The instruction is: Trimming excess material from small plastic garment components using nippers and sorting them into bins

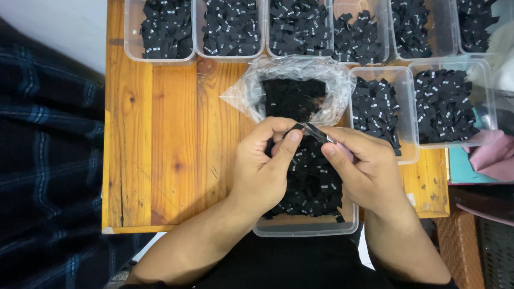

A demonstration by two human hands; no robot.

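Fingers of my left hand point(265, 168) and right hand point(364, 168) pinched together on small black woven label point(313, 131), above clear plastic tub point(305, 227) of labels, crinkled bag point(292, 88) far, wooden table point(160, 134).

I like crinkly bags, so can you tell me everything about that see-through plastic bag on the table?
The plastic bag is clear, thin and crumpled, its mouth open toward the person. Inside it sits a dark heap of small black fabric labels. It lies on the wooden table between clear plastic tubs, just beyond the two hands, which do not touch it.
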